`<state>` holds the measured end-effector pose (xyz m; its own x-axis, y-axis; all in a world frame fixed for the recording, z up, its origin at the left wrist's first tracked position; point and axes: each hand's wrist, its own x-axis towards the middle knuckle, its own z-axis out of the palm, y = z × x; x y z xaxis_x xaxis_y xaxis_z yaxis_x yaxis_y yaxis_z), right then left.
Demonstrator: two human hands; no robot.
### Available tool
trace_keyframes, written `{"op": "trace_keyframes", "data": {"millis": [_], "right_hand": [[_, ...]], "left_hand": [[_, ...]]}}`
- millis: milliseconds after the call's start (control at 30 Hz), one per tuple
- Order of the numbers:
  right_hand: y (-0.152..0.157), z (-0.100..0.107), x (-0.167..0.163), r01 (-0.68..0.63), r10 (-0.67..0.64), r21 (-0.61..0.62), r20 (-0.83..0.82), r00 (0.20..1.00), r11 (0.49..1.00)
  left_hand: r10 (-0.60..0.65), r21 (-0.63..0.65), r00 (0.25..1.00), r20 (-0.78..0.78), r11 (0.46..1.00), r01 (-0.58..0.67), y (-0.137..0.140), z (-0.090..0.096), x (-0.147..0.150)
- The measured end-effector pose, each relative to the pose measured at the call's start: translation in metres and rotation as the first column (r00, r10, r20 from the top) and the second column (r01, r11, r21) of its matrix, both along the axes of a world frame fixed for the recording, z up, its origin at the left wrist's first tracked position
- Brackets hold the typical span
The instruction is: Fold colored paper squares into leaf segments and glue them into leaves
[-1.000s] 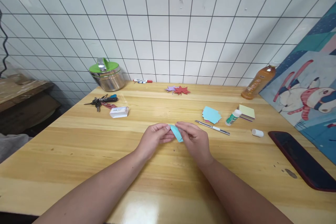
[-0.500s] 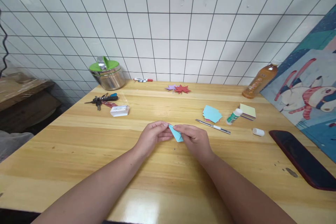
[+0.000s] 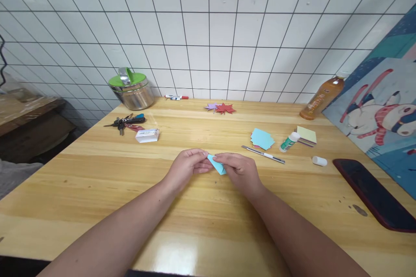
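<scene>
A small folded piece of light-blue paper (image 3: 217, 165) is held between my two hands, just above the wooden table (image 3: 208, 229). My left hand (image 3: 186, 166) pinches its upper left corner with thumb and fingers. From the other side, my right hand (image 3: 242, 172) grips it, the thumb and forefinger lying along its top edge and hiding its right part. A stack of light-blue paper sheets (image 3: 262, 138) lies beyond my right hand, with a utility knife (image 3: 264, 154) in front of it.
Right: a glue stick (image 3: 289, 142), its white cap (image 3: 319, 161), a paper pad (image 3: 306, 135), a phone (image 3: 373, 194), a tilted bottle (image 3: 321, 98). Back: red paper leaf (image 3: 225, 108), marker (image 3: 176, 97). Left: steel pot (image 3: 138, 96), keys (image 3: 125, 122), small white box (image 3: 147, 136).
The whole view has shifted very slightly. Both hands keep their hold on the folded paper, with almost no movement.
</scene>
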<state>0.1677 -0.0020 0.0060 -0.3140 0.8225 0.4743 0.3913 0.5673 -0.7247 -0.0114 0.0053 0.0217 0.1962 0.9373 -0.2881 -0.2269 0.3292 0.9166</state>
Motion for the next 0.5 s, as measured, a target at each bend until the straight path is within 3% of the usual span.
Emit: {"op": "trace_keyframes", "data": {"millis": [300,433,500], "right_hand": [[0.0036,-0.0020,-0.0012,0.019,-0.050,-0.207,-0.144,0.988,0.978],[0.0031,0.0026,-0.0005,-0.124,-0.047,-0.447,-0.352,0.935,0.886],[0.0023,0.0050,-0.0020,-0.141,-0.072,-0.518,-0.370,0.926,0.844]], "left_hand": [[0.027,0.121,0.980,-0.196,0.993,-0.003,0.0031,-0.0003,0.0003],[0.057,0.272,0.945,-0.321,0.962,0.034,0.0035,-0.0031,0.0002],[0.056,0.318,0.928,-0.368,0.946,0.069,0.0021,-0.0039,0.0009]]}}
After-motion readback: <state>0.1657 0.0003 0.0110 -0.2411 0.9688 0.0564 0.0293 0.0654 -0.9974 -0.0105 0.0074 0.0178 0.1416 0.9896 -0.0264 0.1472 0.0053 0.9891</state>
